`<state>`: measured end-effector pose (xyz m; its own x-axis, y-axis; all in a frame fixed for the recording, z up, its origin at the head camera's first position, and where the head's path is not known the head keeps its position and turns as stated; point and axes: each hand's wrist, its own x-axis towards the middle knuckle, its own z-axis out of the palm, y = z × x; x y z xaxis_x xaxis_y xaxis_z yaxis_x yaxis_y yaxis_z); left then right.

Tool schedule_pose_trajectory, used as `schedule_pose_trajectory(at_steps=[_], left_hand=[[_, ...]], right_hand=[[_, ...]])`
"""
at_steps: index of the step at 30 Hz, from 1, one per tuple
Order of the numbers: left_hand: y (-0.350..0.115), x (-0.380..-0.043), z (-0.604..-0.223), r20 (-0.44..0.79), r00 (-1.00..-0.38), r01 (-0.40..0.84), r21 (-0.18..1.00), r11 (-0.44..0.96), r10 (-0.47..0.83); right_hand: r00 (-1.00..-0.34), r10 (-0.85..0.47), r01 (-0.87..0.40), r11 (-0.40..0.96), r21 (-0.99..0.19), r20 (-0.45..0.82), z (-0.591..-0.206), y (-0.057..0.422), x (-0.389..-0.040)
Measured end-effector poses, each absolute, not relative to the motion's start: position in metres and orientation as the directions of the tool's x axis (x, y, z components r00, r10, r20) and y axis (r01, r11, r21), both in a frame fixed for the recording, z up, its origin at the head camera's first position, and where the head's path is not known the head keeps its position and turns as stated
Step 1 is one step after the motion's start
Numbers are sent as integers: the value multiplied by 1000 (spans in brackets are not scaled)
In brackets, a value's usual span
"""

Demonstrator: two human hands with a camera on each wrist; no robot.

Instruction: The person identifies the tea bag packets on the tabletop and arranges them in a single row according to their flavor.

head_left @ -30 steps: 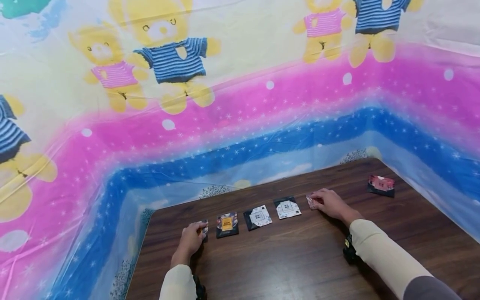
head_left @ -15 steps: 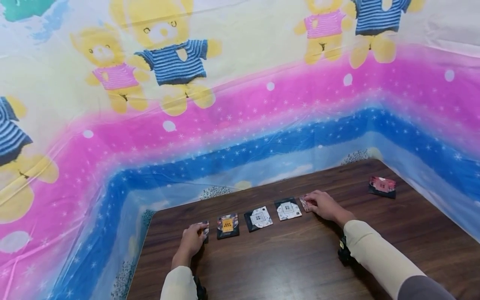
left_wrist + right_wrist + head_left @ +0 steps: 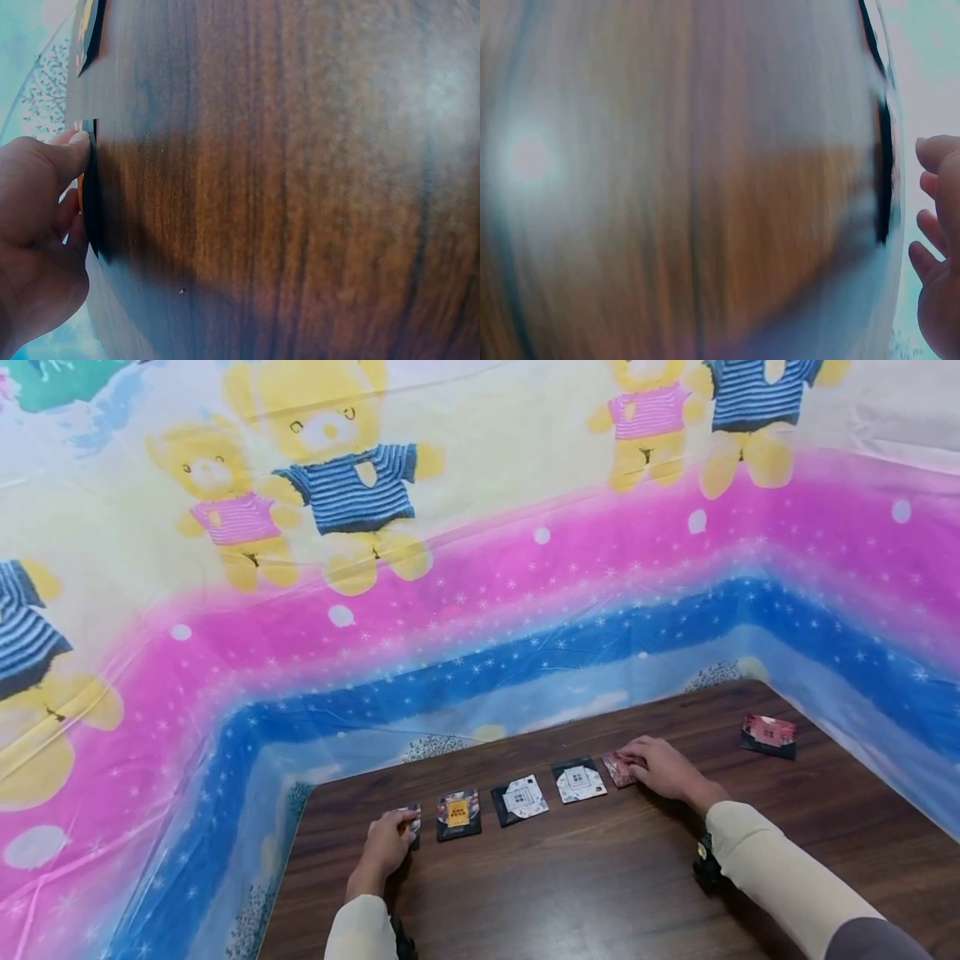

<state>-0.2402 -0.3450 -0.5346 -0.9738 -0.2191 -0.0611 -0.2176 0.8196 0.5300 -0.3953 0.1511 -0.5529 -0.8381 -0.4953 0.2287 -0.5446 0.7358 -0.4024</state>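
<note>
Small flat packets lie in a slanting row on the dark wood table. My left hand [image 3: 386, 843] is at the leftmost packet [image 3: 415, 833], which it partly covers. In the left wrist view, the thumb and fingers pinch that packet [image 3: 91, 199] by its edges while it lies on the table. At the row's right end is a red packet [image 3: 619, 769], with my right hand [image 3: 667, 770] over its right side. The right wrist view shows this hand's fingers spread and apart from the packet [image 3: 886, 172], holding nothing.
Between the hands lie an orange-labelled packet [image 3: 458, 815] and two black-and-white packets, one left [image 3: 522, 800] and one right [image 3: 579, 779]. Another red packet [image 3: 768, 735] lies alone at the far right of the table [image 3: 555, 885]. A printed cloth [image 3: 480, 585] hangs behind the table.
My right hand has slid the red packet left, closer to the black-and-white one, then shifted back right with its fingers off it. My left hand has stayed at its packet.
</note>
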Motion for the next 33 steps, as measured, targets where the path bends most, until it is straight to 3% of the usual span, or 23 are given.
schedule_pose_trajectory(at_steps=[10, 19, 28, 33], left_hand=[[-344, -239, -535, -48, -975, -208, 531, 821, -216], [-345, -240, -536, -51, -973, -216, 533, 818, -224], [-345, -240, -533, -33, -978, -192, 510, 838, -205], [-343, -240, -533, -43, -977, -201, 512, 835, -209]], right_hand=[[-927, -267, -357, 841, -405, 262, -547, 243, -411], [-950, -125, -236, 888, -394, 287, -544, 310, -418], [-975, -208, -221, 907, -358, 77, -548, 324, -426], [-972, -171, -216, 918, -332, 158, -557, 319, -423]])
